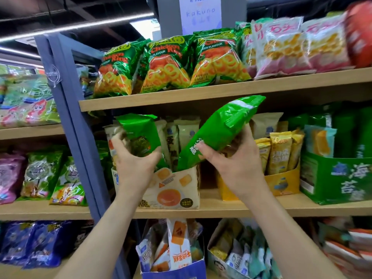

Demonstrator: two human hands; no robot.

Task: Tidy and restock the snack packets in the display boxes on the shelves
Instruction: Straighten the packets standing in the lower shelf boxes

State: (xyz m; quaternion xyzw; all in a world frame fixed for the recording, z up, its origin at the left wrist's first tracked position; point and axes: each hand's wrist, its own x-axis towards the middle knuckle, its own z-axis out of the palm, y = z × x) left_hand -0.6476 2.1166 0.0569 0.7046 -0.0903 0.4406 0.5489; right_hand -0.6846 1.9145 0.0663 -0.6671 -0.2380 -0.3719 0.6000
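Crowding the cream box (173, 190): beige packets (187, 129), yellow box (281, 184) beside.

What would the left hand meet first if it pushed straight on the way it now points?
Probably the beige packets standing in the cream display box, just behind the green packet the left hand grips; depth is unclear.

Red packet (360, 33) at the top shelf's (201, 97) right end is blurring, running off-frame. Left hand (136, 168) is covering the cream display box's (175, 190) corner, fingertips (117, 144) blurring on the upright green packet (141, 129); right hand (237, 164) is masking the tilted green packet's (217, 127) underside.
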